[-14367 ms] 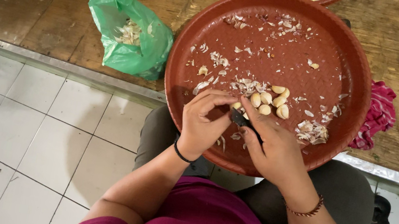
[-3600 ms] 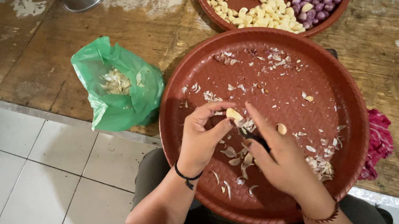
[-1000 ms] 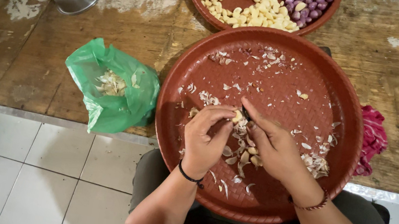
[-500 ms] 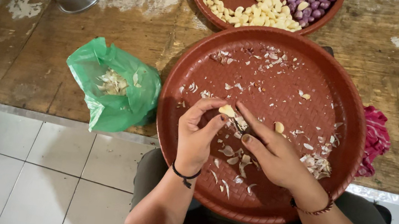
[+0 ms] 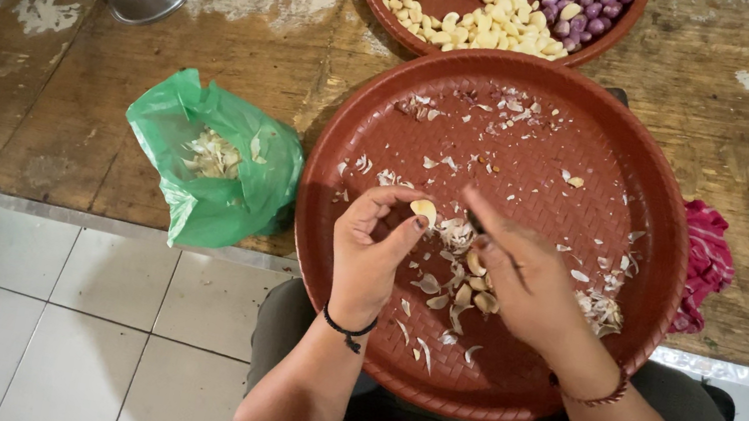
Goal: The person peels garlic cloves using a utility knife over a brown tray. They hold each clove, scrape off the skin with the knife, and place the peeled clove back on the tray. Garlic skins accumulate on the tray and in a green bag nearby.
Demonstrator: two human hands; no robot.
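The left hand pinches a pale garlic clove between thumb and fingertips, raised just above the middle of the big brown tray. The right hand is closed around a small dark knife, its tip just beside the clove. Loose skins and a few cloves lie on the tray under and between both hands. A green bag of peelings sits on the wooden surface to the left, and a second tray of peeled cloves and shallots lies beyond.
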